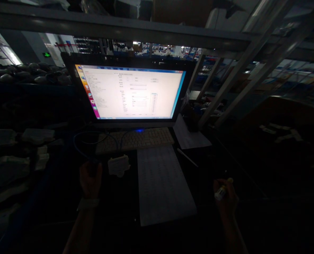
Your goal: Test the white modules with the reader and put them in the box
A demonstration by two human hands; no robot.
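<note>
In the head view, my left hand (90, 180) is closed round something dark that I cannot make out. A blue cable (78, 146) loops from the keyboard down to this hand. Just right of it lies a pale, flat plastic part (119, 165) with small tabs on its edge. My right hand (228, 197) grips a small white and yellow item (220, 193), whose kind is unclear in the dim light. Between the hands, a printed paper sheet (164, 187) lies on the dark table. A white pen-like stick (187, 157) rests to the sheet's upper right.
A lit monitor (132, 93) showing a form stands behind a white keyboard (135, 138). Several pale plastic parts (8, 169) lie at the left. Another paper (191, 135) is right of the keyboard. Metal frame bars (241, 77) slant at the right, with a shelf beam (119, 26) overhead.
</note>
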